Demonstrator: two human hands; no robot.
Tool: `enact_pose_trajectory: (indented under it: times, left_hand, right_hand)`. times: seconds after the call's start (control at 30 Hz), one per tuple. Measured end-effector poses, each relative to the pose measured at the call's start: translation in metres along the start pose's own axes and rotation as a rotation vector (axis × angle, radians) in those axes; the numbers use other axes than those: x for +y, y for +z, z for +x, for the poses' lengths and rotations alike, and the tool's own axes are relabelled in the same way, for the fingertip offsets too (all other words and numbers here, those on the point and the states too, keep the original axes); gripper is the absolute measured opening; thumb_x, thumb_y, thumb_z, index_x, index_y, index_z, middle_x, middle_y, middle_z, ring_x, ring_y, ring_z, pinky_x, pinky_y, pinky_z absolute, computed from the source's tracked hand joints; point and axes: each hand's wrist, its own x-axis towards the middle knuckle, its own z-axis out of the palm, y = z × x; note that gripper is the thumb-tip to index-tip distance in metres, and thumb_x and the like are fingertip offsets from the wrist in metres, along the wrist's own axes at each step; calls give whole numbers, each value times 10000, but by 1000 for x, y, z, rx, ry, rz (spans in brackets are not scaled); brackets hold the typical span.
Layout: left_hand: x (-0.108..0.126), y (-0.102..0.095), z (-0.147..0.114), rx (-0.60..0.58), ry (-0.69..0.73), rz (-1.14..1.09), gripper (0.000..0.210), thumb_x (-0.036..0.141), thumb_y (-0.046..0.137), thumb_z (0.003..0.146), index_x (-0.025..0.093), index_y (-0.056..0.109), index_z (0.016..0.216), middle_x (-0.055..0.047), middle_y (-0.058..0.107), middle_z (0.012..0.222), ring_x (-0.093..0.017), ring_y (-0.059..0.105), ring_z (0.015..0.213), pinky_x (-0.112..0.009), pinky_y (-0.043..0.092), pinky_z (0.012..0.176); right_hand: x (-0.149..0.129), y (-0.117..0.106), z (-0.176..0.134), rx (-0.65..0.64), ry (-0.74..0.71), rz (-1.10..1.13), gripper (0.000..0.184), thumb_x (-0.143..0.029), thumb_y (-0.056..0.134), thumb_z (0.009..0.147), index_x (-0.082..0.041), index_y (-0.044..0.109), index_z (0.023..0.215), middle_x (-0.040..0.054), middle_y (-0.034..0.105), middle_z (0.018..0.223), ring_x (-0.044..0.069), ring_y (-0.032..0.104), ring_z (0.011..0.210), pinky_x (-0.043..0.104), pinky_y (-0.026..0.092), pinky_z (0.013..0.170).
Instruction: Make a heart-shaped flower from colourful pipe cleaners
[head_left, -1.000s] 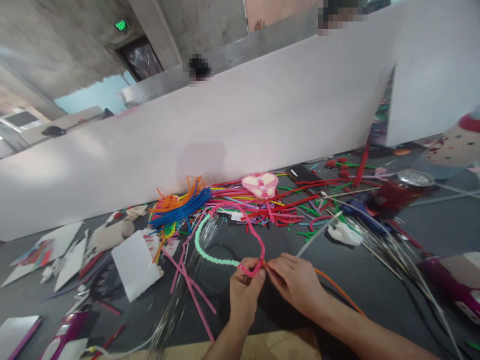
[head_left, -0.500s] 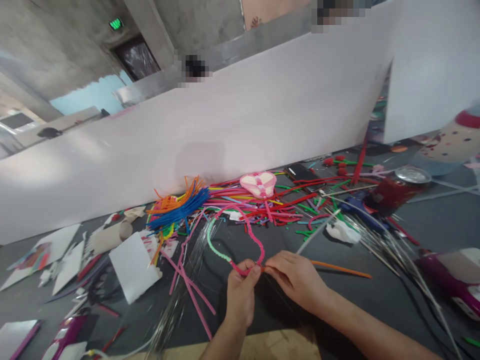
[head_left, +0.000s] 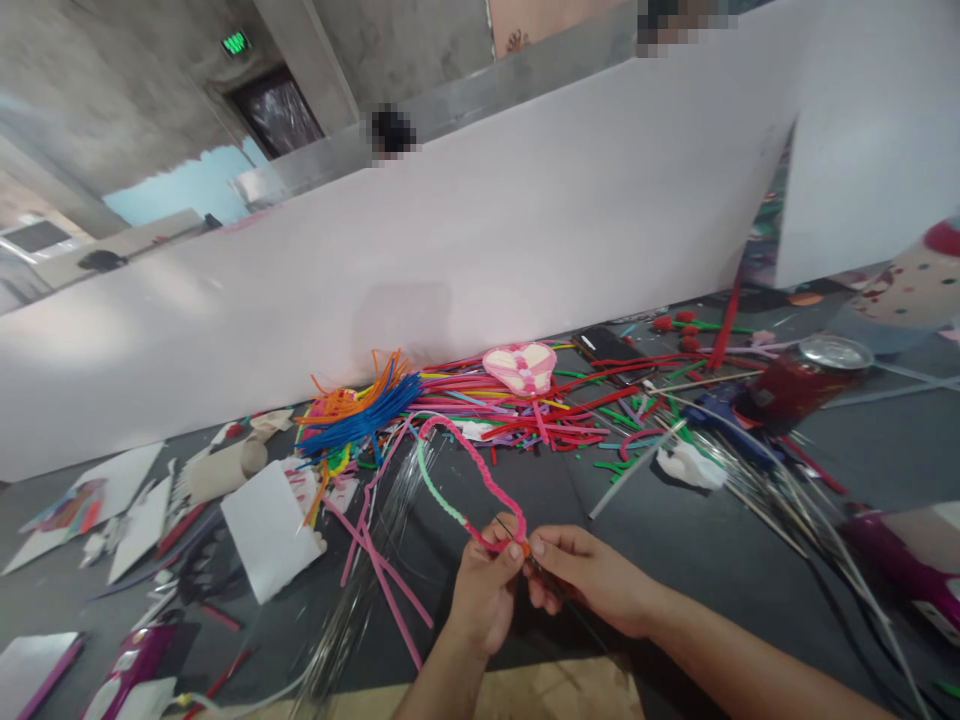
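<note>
A loop of twisted pink and mint-green pipe cleaner (head_left: 491, 480) stands up from my left hand (head_left: 487, 590), which pinches its lower end between thumb and fingers. Right beside it, my right hand (head_left: 581, 575) has its fingers closed at the same joint. A small bit of orange pipe cleaner (head_left: 526, 549) shows between the two hands. The rest of that orange piece is hidden by my right fingers. A thin dark wire appears to run through the joint.
Behind the hands lie piles of pipe cleaners, with a blue bundle (head_left: 367, 415) and a heart-shaped piece (head_left: 521, 368). To the right are a drink can (head_left: 806, 385), a phone (head_left: 611, 355) and a purple glue gun (head_left: 900, 570). White card (head_left: 270, 530) lies left. A white partition (head_left: 525, 220) stands behind.
The orange pipe cleaner stretched out to the right before; now only a small bit shows at the joint. My right hand has turned and its fingers have curled in under the joint.
</note>
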Motion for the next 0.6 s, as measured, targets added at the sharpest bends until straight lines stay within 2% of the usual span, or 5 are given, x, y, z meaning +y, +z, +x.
enact_pose_trajectory:
  times: [0.1,0.2,0.33,0.43,0.6]
  left_hand:
    - [2,0,1,34,26,-18,240,247,799,601,135,590,630,28,543,648,-57,489,519,-198,408,549]
    - [1,1,1,46,15,-43,244,265,813,579,136,619,651,24,537,653,-72,497,579,-204,413,601]
    - [-1,3,1,88,17,-54,326,270,819,568,169,641,822,12,587,720,-95,536,655,-225,428,677]
    - [-4,3,0,167,153,99,254,224,796,604,186,620,784,22,607,731,-100,552,700,-220,426,715]
    - [-7,-2,-3,278,248,348,242,252,763,642,164,642,833,-7,640,750,-124,568,697,-218,438,663]
  right_hand:
    - [1,3,-1,12,-41,-3,455,-599,514,797,-152,520,715,-54,453,487,57,349,418,193,267,444]
    - [-3,6,-3,136,-203,-251,431,-560,470,842,-168,479,664,-67,378,514,64,307,460,196,254,453]
    - [-12,2,-9,267,-489,-752,329,-374,373,930,-178,520,711,-15,497,623,101,435,562,212,346,532]
    - [-15,-6,-11,381,-667,-1120,239,-246,379,925,-179,563,788,21,571,677,125,501,618,231,368,591]
    - [-11,-10,-7,445,-765,-1430,216,-176,402,903,-174,576,774,26,590,632,132,512,590,235,329,559]
